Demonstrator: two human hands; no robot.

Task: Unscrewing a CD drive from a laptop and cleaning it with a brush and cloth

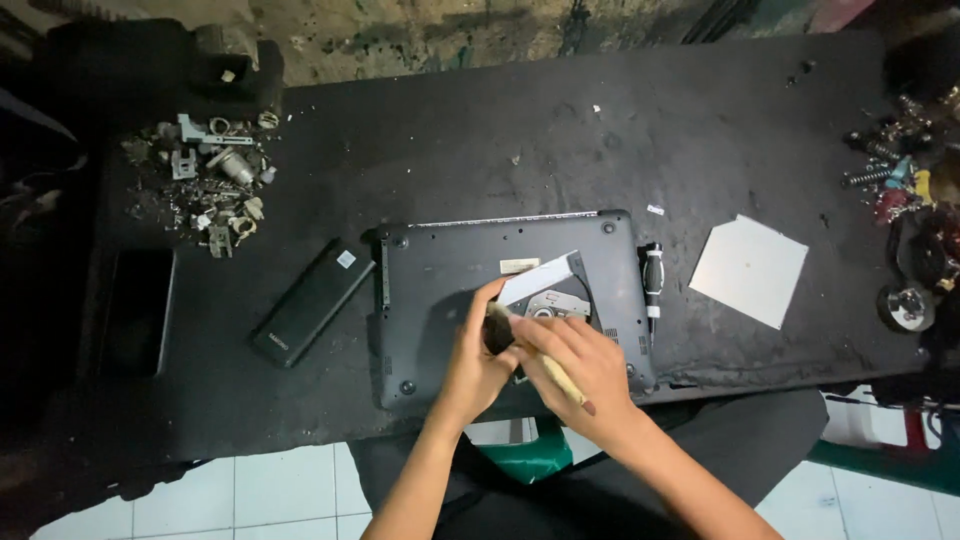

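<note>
- Far left of the bench (480, 130) lay a dark flat slab (137, 312); behind it, a heap of small metal parts (212, 180).
- A black battery pack (312, 301) lay at an angle just left of the laptop, apart from it.
- The laptop (440, 290) sat bottom-up at the bench's near edge, its base cover open over a round silver disc part (552, 303).
- Left hand (478, 352) rested on the base, fingers curled loosely by the brush head; whether it gripped anything could not be told.
- Right hand (580, 368) was closed around a brush (520, 345), wooden handle slanting back toward the wrist, dark bristles on the base near the opening.
- Judged: brush light, handle stiff, bristles soft; best held mid-handle. Laptop shell rigid but thin plastic, exposed innards fragile; safer gripped by its edges.
- A screwdriver (652, 288) lay just beside the laptop's right edge.
- A pale square sheet (750, 268) lay further right, well apart.
- Far right edge held a clutter of small tools (905, 180), too dim to sort.
</note>
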